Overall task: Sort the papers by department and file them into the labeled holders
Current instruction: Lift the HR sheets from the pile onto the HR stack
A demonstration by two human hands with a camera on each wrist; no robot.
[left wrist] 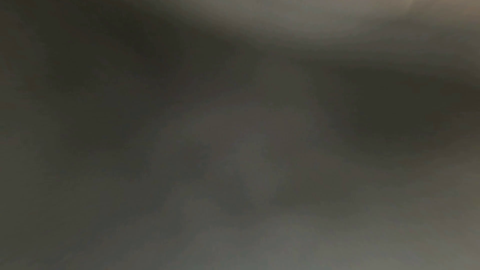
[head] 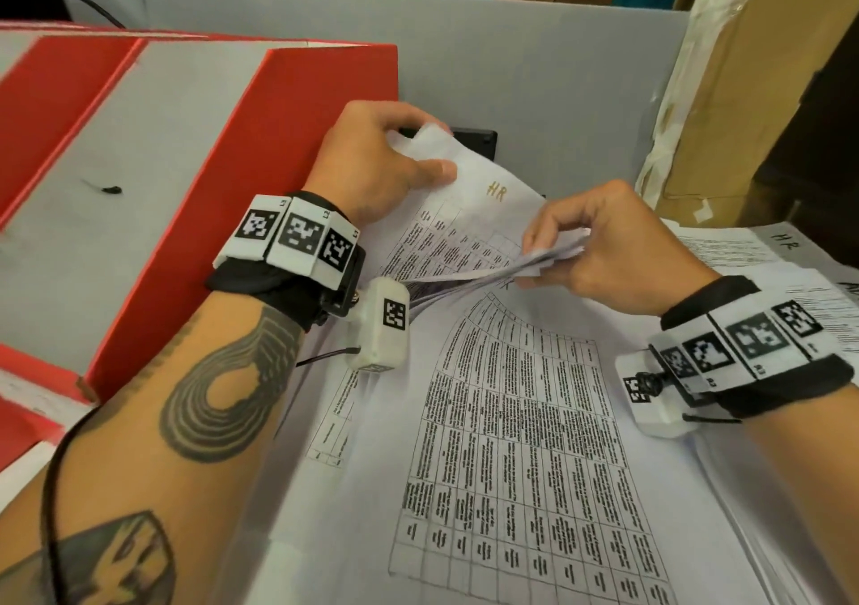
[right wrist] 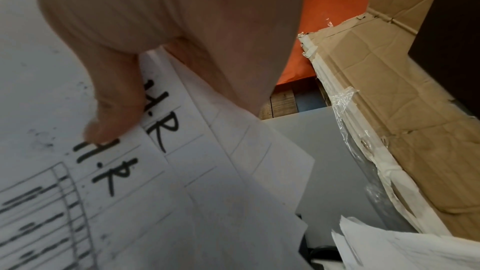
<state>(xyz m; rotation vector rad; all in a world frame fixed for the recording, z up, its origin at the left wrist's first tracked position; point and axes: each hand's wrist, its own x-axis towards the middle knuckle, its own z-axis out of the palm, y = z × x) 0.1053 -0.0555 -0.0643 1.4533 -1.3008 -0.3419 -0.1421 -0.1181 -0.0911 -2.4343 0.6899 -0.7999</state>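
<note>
A thick stack of printed table sheets [head: 520,441] lies in front of me. My left hand [head: 395,158] pinches the far corner of a lifted sheet marked "HR" [head: 469,204] beside the red and grey holders [head: 153,176]. My right hand [head: 599,242] pinches the fanned corners of several sheets [head: 534,262] above the stack. In the right wrist view my fingers [right wrist: 116,118] press on sheets hand-marked "H.R" [right wrist: 161,130]. The left wrist view is dark and blurred.
A second pile of papers marked "HR" [head: 781,251] sits at the right. A grey partition [head: 534,74] stands behind the desk, with a taped cardboard box [head: 725,83] at its right end and a black object [head: 479,142] at its base.
</note>
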